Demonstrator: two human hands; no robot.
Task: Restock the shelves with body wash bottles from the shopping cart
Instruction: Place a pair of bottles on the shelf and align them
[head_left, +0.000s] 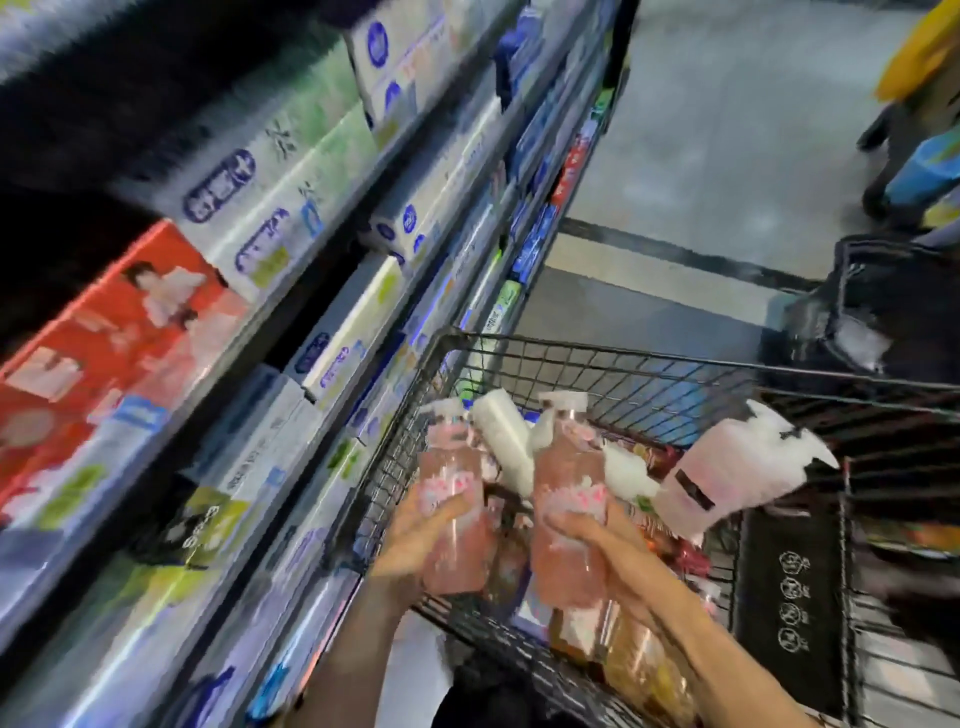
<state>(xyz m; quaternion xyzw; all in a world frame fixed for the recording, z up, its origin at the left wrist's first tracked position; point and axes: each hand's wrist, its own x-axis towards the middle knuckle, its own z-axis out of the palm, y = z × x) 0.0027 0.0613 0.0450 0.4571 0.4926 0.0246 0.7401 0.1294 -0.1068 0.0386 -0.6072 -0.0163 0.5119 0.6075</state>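
Two pink body wash bottles with white pump caps are lifted over the black wire shopping cart (675, 364). My left hand (410, 540) grips the left bottle (452, 499) round its lower half. My right hand (597, 545) grips the right bottle (566, 483) from its right side. Inside the cart lie a white bottle (504, 441), a pale pink bottle with a dark label (727, 467) and more bottles below, partly hidden by my arms. The shelves (322, 291) run along the left, blurred by motion.
The shelves hold stacked white, green and red boxes (119, 332) and small packs further along. A black cart seat flap (789, 613) stands at the right. Grey floor (727, 130) lies beyond the cart, where a person's legs (898, 171) stand at the upper right.
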